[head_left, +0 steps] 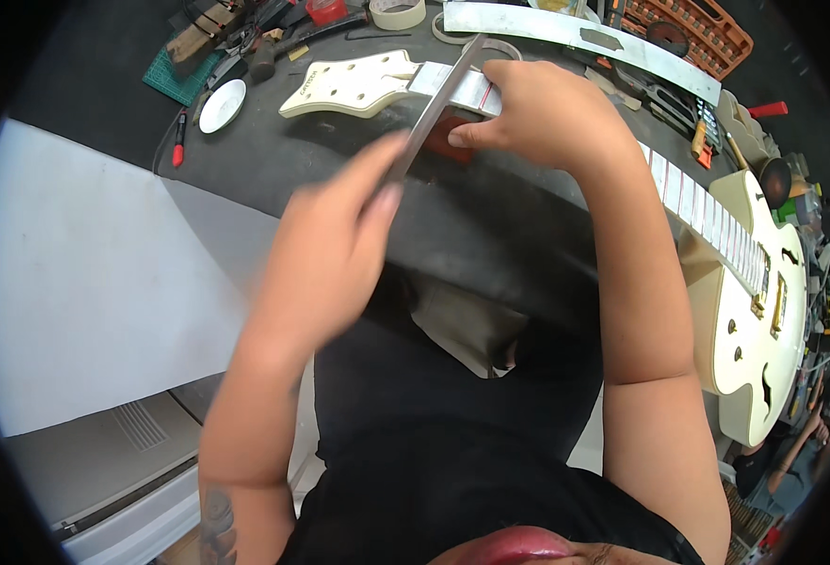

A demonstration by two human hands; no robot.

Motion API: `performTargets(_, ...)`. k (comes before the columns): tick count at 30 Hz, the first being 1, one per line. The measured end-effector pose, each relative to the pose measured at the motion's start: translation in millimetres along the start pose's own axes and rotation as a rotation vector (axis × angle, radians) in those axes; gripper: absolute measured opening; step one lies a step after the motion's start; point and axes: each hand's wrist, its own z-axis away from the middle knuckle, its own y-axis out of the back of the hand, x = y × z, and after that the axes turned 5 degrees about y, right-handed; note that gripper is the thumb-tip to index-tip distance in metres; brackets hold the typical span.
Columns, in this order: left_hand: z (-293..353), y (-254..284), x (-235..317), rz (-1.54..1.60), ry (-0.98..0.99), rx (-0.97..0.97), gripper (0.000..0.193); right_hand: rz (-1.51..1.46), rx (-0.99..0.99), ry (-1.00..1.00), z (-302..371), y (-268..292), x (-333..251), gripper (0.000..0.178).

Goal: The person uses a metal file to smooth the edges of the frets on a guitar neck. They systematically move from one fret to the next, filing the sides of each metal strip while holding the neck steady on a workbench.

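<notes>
A cream electric guitar (pixel 727 282) lies across the bench, its headstock (pixel 351 85) to the left and its body at the right. My left hand (pixel 330 235), a little blurred, is closed around the lower end of a long, thin metal file (pixel 441 102). The file slants over the fretboard (pixel 431 79) near the headstock; whether it touches the frets I cannot tell. Farther along, my right hand (pixel 542 118) grips the neck, with its thumb on the near side and its fingers over the far side. A reddish block (pixel 445 141) shows under the neck.
Behind the neck lies a long pale metal straightedge (pixel 575 36). A white dish (pixel 223 105) and a red-capped marker (pixel 179 141) are at the left. A hammer (pixel 269 58), tape rolls (pixel 397 11) and an orange tool case (pixel 693 33) line the far edge.
</notes>
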Motion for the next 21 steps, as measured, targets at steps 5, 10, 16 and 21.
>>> performTargets(5,47.9,14.6,-6.2,-0.089,0.009,-0.01,0.05,0.016,0.014,-0.039,2.4,1.4,-2.4,0.067)
performTargets(10,-62.4,-8.1,7.7,-0.18,-0.144,0.099,0.044,0.01,-0.014,0.009,-3.3,3.1,-9.2,0.067)
performTargets(16,37.3,10.4,1.4,-0.115,0.0,-0.009,0.046,0.02,-0.014,-0.016,1.7,1.6,2.5,0.067)
performTargets(21,42.0,14.8,-2.1,-0.127,-0.067,0.033,0.05,0.007,-0.021,-0.043,2.9,1.7,-2.9,0.066)
